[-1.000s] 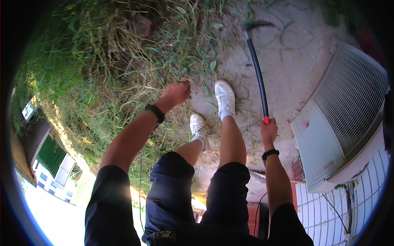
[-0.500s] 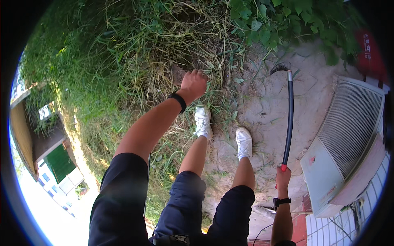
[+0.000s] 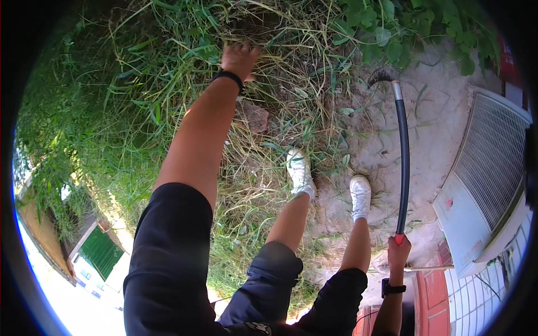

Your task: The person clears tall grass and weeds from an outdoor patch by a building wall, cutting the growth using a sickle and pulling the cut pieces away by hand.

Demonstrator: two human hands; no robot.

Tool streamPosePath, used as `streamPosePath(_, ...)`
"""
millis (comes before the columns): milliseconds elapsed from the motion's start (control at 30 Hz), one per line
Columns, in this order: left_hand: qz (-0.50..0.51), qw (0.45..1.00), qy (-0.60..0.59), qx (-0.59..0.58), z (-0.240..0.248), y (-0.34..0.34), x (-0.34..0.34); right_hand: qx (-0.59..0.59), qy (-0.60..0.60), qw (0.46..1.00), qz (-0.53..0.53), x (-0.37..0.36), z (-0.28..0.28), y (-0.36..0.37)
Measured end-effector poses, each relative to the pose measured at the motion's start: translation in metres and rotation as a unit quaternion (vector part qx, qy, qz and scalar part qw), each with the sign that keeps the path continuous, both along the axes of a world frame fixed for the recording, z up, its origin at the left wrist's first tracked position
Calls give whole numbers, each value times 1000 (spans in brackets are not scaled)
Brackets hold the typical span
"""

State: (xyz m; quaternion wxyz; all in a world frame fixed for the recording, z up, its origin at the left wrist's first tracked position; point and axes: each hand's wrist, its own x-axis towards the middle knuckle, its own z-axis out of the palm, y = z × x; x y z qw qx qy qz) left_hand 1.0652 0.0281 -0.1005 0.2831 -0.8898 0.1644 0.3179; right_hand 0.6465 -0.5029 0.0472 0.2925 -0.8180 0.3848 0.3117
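Observation:
My right hand (image 3: 398,255) is closed around the red grip at the near end of a long-handled sickle (image 3: 403,162). The sickle's black shaft points away from me, and its dark curved blade (image 3: 382,75) rests at or just above the ground, by the edge of the weeds. Out ahead on the left, my left hand (image 3: 240,60) reaches into the tangled grass (image 3: 185,73), fingers apart and partly bent, with no stalks visibly gripped. A reddish-brown stone or brick piece (image 3: 256,119) lies in the dry stems just behind that hand.
My white shoes (image 3: 301,171) stand where grass meets a pale dirt strip (image 3: 426,134). On the right is an air-conditioner outdoor unit (image 3: 476,179) beside a white tiled wall (image 3: 468,305). Broad-leaved vines (image 3: 414,28) hang at the far right. A building with a green door (image 3: 101,253) stands at left.
My left hand has moved forward and a little left, deeper into the grass, its fingers spreading. The view has shifted; my right hand still holds the sickle, its blade near the same ground.

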Motion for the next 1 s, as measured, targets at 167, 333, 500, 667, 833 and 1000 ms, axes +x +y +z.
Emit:
streamPosePath(167,145,988,24,41,-18,115,-39,12,62,998,-12,11,17,17)
streamPosePath(333,176,984,21,19,22,192,-56,-3,71,990,121,66,61,48)
streamPosePath(500,146,987,53,30,63,241,-93,21,64,971,230,101,84,55)
streamPosePath(667,118,981,81,-133,134,115,-68,14,48,967,251,130,94,76)
streamPosePath(833,85,934,-137,-320,137,73,5,-18,8,971,239,152,117,79)
streamPosePath(1000,482,792,-274,-257,18,196,43,10,-31,972,233,180,110,93)
